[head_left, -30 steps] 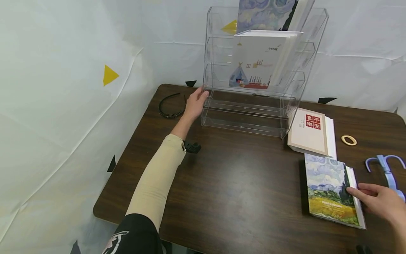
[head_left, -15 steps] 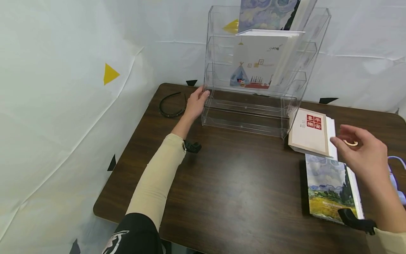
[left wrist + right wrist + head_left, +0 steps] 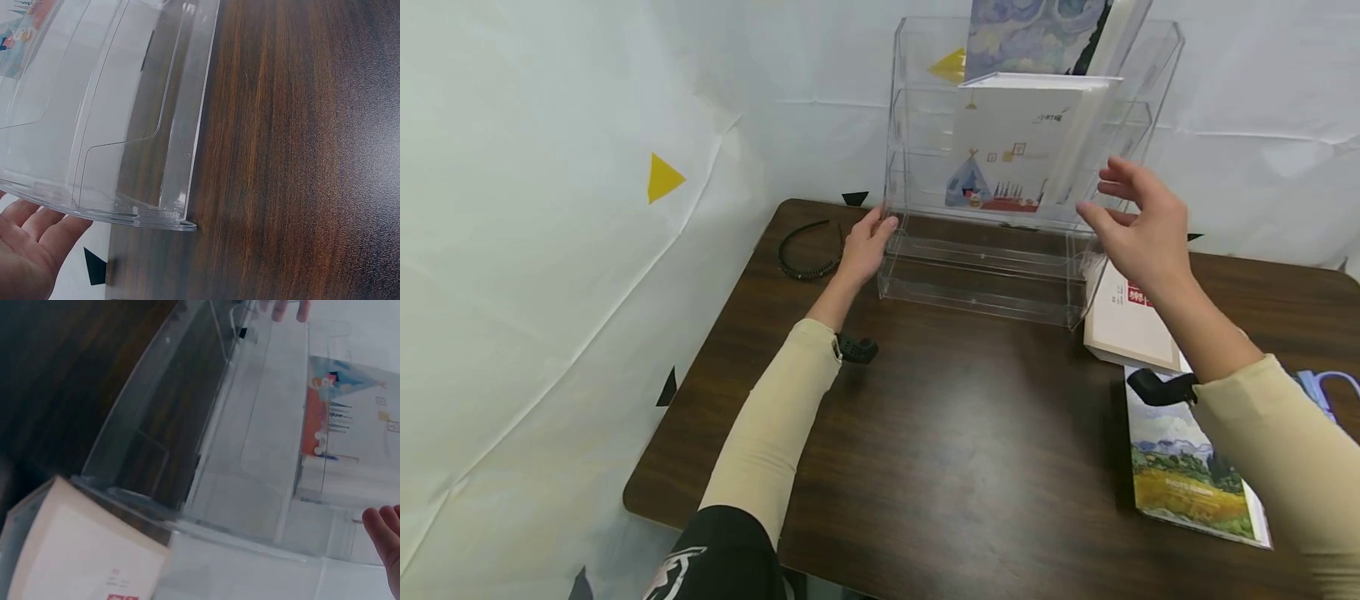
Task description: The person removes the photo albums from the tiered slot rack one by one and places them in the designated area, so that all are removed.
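Note:
My left hand [image 3: 863,250] touches the left side panel of a clear acrylic display rack [image 3: 973,302]. In the left wrist view its fingers [image 3: 65,234] lie against the panel's outer face. My right hand [image 3: 1146,221] is raised in front of the rack's right side, holding nothing, with its fingers loosely bent and spread. A white album [image 3: 1000,158] with a blue tent drawing leans in a middle tier. Above it stands a swirl-painted album [image 3: 1037,37]. Partly behind my right forearm lie a cream book [image 3: 1123,325] with red characters and a landscape photo album [image 3: 1187,492].
A black toothed headband [image 3: 805,273] lies left of the rack. At the right is a blue hook-shaped object [image 3: 1318,387], partly hidden by my right sleeve. The dark wooden table [image 3: 955,433] meets white sheeting [image 3: 550,250] at its back and left.
My right hand has left the landscape photo album, passed over the cream book and moved up and left to the rack's right side. The left hand stays at the rack.

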Demonstrator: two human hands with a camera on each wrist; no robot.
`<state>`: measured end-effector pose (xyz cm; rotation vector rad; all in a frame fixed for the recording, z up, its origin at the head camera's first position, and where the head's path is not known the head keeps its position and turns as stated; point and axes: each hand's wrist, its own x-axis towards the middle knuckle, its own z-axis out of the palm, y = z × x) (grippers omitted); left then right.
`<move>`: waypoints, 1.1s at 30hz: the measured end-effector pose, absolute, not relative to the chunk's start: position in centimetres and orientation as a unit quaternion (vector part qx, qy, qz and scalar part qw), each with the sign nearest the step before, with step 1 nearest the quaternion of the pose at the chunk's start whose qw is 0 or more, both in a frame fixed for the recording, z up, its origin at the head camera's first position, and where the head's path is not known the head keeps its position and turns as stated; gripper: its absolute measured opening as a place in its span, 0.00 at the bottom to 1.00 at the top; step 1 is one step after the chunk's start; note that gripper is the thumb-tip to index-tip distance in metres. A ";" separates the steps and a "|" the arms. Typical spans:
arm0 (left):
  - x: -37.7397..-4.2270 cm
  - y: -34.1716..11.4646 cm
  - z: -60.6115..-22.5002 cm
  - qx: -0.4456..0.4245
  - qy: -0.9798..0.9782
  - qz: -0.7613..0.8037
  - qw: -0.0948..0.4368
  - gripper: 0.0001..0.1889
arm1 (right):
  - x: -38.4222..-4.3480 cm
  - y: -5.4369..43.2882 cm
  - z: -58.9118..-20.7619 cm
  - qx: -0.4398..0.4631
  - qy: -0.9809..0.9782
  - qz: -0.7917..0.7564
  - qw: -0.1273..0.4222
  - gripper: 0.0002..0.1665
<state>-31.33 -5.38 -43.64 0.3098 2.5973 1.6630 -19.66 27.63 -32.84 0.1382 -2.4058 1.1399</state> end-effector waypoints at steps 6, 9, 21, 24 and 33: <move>-31.4 -5.2 -43.7 0.106 0.838 0.536 0.012 0.28 | -23.0 26.7 -31.8 -0.018 -0.877 0.435 0.204 0.40; -31.4 -5.0 -43.6 0.111 0.836 0.538 0.010 0.28 | -24.0 26.5 -31.5 -0.049 -0.875 0.443 0.190 0.43; -31.4 -4.8 -43.3 0.106 0.838 0.536 0.007 0.27 | -25.8 26.4 -31.0 -0.070 -0.877 0.448 0.158 0.36; -31.4 -4.8 -43.3 0.104 0.837 0.536 0.010 0.27 | -25.7 26.6 -31.1 -0.026 -0.879 0.454 0.145 0.34; -31.3 -5.3 -43.1 0.103 0.837 0.537 0.015 0.28 | -24.9 26.4 -31.2 0.068 -0.890 0.422 0.157 0.30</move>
